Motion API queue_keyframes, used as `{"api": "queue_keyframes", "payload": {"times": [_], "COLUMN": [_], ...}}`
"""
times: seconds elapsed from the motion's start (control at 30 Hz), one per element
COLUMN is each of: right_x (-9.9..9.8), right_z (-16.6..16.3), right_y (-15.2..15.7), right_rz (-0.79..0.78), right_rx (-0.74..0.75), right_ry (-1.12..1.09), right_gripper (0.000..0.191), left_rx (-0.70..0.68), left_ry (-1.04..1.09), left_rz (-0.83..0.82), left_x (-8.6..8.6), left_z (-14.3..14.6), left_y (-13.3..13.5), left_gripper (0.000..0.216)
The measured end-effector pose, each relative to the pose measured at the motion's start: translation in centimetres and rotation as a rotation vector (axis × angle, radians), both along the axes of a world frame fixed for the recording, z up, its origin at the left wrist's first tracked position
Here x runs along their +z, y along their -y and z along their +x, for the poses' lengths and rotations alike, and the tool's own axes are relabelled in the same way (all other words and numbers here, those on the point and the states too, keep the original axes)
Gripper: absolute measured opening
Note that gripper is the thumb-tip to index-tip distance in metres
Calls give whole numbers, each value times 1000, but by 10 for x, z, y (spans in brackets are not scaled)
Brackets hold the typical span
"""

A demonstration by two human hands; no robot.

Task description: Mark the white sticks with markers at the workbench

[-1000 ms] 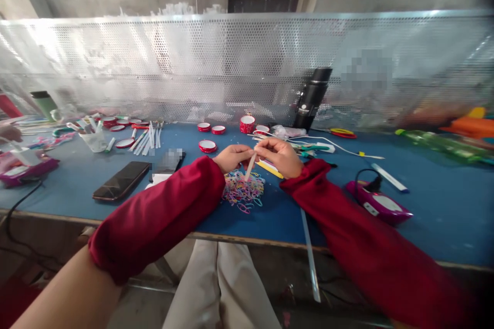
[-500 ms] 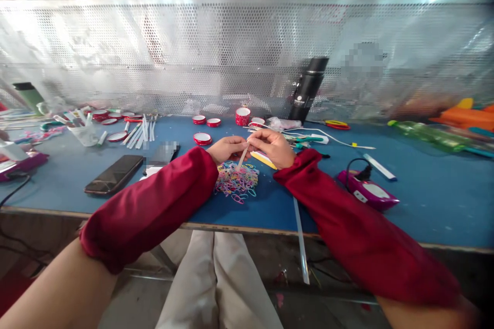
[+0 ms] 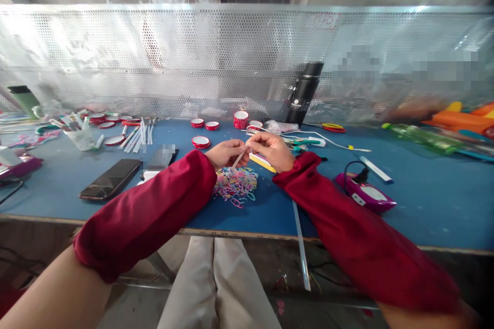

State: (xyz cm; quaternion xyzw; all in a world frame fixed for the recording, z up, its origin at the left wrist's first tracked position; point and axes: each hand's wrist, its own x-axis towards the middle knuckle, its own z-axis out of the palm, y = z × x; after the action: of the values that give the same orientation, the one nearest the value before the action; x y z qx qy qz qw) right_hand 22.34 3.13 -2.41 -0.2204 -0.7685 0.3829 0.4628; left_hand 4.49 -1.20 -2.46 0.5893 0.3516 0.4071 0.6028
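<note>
Both hands meet fingertip to fingertip over the middle of the blue table. My left hand (image 3: 227,154) is closed, pinching a thin pale strip (image 3: 237,160) that slants down to the left. At the strip's upper end, my right hand (image 3: 273,150) pinches with thumb and forefinger; whatever small part lies between those fingertips is hidden. Just below the hands is a heap of small multicoloured elastic bands (image 3: 237,185). A yellow-and-white flat piece (image 3: 263,163) lies beneath my right hand.
Two dark phones, one of them a black phone (image 3: 110,179), lie left. Red tape rolls (image 3: 201,142) and a black flask (image 3: 304,93) stand behind. A purple power strip (image 3: 365,193) sits right. One clear strip (image 3: 301,247) overhangs the table's front edge.
The pale strip has tilted further toward the left, and less of it shows below my left hand. Both hands stay together in a pinch. The whole view has shifted slightly.
</note>
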Motion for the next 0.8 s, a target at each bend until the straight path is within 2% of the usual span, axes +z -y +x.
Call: {"api": "queue_keyframes", "payload": {"times": [0.3,0.53,0.67,0.8], "right_x": [1,1,3,6], "right_z": [-1,0,0,1], "right_y": [2,2,3,4], "right_rz": [24,14,8,-2], "right_rx": [-1,-26,-101,-204], "right_ry": [24,29,9,-3], "right_gripper": [20,23,25,28], "left_rx": [22,-20,-47,-60], "left_ry": [2,-60,-76,-58], "left_rz": [29,63,35,-27], "left_x": [2,-2,-4,-2], "left_z": [-2,-4,-2,1], "left_y": [-2,-6,-5,-3], "left_gripper": [13,23,24,16]}}
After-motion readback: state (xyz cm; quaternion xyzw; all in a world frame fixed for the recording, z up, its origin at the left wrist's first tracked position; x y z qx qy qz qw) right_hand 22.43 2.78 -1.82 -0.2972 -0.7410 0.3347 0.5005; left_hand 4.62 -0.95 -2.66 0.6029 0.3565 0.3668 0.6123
